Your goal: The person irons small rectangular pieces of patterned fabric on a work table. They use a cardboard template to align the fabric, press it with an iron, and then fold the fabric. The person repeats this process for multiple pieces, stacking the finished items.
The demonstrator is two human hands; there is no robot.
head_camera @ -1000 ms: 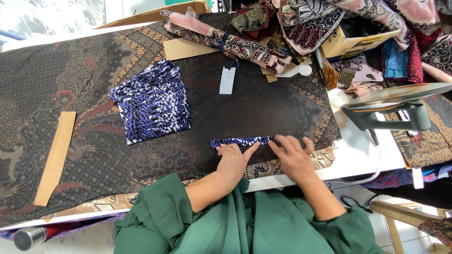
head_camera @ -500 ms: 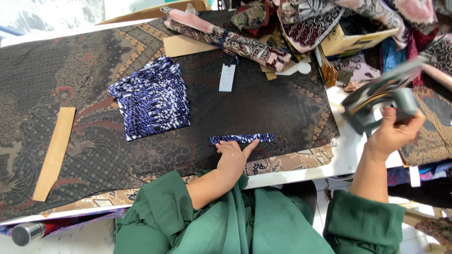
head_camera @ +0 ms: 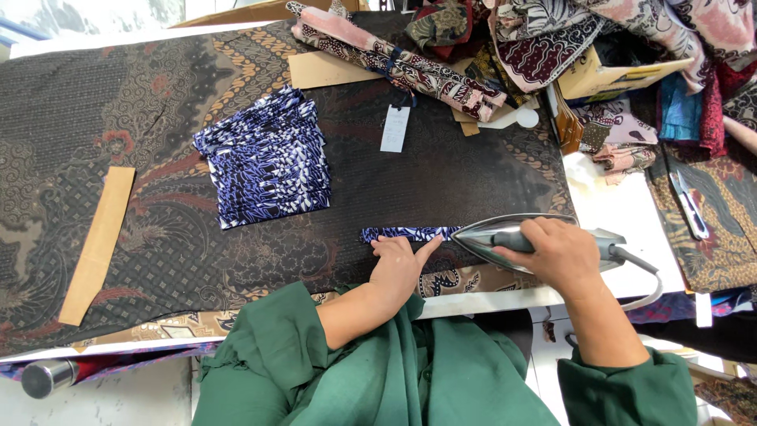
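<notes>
Iron [head_camera: 516,235] gripped in my right hand [head_camera: 552,252] points left along the blue strip [head_camera: 410,233]; my left hand [head_camera: 398,264] lies flat, pinning the strip's near edge.

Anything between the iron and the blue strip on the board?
Nothing visible. The iron in the right hand has its tip at the strip's right end. The left hand presses the strip's near edge, fingers beside the tip.

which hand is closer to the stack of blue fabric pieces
Left. The left hand presses the blue strip just below-right of the stack; the right hand holds the iron, farther right.
</notes>
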